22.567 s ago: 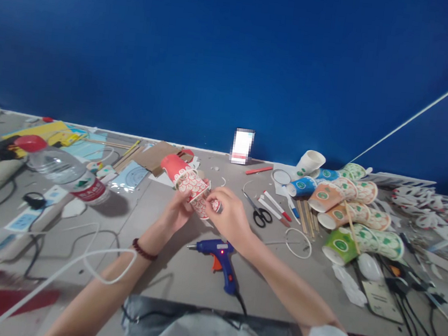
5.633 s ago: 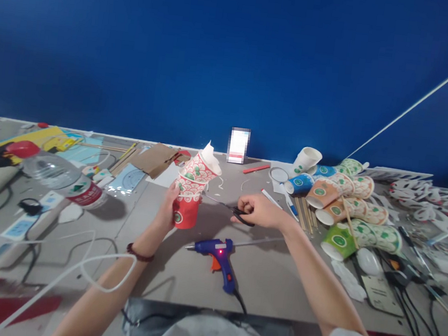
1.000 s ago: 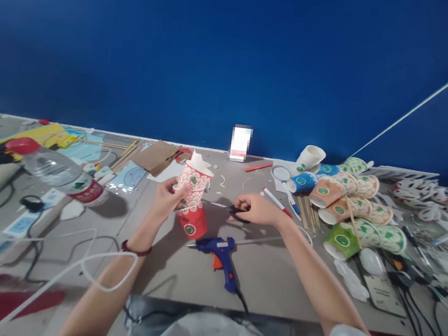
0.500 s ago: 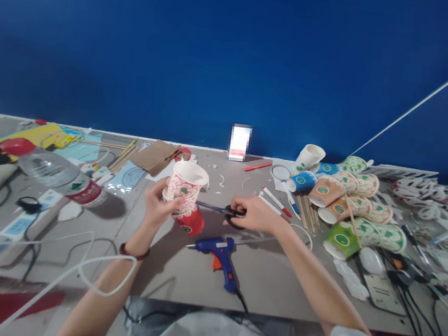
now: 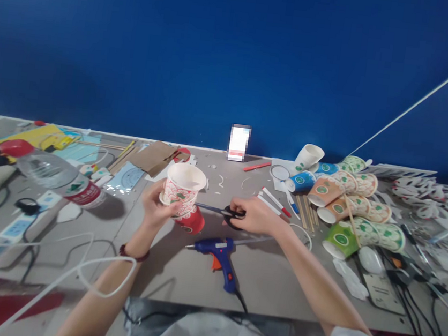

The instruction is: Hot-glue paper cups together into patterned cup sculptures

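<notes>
My left hand (image 5: 155, 206) is closed around red-and-white patterned paper cups (image 5: 183, 189) joined one above another, the open white rim facing up and the red part (image 5: 190, 219) at the bottom. Black-handled scissors (image 5: 231, 216) are in my right hand (image 5: 253, 214), fingers wrapped at the handles. Their blades point left and reach the side of the cups; whether they cut into the paper I cannot tell. Below both hands a blue glue gun (image 5: 218, 251) with an orange trigger lies on the table, nozzle to the left.
Joined paper cups (image 5: 341, 238) in several colours lie at the right by wooden sticks (image 5: 307, 212) and markers (image 5: 274, 202). A water bottle (image 5: 59, 176) and power strip (image 5: 25, 229) are at the left. A phone (image 5: 238, 143) stands against the blue wall. A white cable (image 5: 79, 267) crosses my left forearm.
The cups in my left hand have turned slightly, their top shifting a little left and down. The scissors stay at their side, and my right hand has barely moved.
</notes>
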Available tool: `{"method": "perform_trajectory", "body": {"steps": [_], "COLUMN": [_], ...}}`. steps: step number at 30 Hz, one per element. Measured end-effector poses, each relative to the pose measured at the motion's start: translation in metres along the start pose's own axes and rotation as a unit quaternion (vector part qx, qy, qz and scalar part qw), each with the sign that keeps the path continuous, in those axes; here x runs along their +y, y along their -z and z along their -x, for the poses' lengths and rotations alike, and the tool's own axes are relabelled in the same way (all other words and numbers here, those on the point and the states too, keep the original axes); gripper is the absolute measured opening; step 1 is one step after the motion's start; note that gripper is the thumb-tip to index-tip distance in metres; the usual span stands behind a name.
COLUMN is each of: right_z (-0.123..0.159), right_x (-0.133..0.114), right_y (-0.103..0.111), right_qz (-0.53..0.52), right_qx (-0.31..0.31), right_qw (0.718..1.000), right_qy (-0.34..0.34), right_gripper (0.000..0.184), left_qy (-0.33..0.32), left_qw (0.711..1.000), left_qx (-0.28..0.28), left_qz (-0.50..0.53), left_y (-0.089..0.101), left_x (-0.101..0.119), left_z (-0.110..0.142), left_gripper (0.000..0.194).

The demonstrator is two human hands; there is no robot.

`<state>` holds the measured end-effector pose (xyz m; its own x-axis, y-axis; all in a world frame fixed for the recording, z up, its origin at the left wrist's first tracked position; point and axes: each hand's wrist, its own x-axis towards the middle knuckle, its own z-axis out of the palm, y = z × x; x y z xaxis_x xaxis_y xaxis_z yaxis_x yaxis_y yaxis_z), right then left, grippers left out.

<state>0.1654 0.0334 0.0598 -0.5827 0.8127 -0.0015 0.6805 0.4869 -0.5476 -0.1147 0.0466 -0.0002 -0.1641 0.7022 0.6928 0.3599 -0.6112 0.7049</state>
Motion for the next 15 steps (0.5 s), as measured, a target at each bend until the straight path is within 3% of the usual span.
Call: {"method": "perform_trajectory", "body": {"steps": [7, 15], "right_z": [0.001, 0.003], "right_x": [0.0, 0.006], "right_y": [-0.003, -0.001], "right_qz": [0.07, 0.126], "right_qx": [0.019, 0.01], "right_qw": [0.997, 0.992], "right_qy": [0.018, 0.023], "right_gripper": [0.019, 0.017], "left_qy": [-0.053, -0.097], "left_qw": [0.998, 0.995], "left_qx": [0.03, 0.001], "left_qz": [-0.006, -0.016], "left_y": [-0.002, 0.001], "left_x": [0.012, 0.01], "left_z": [-0.003, -0.004], "left_gripper": [0.047, 0.048]}}
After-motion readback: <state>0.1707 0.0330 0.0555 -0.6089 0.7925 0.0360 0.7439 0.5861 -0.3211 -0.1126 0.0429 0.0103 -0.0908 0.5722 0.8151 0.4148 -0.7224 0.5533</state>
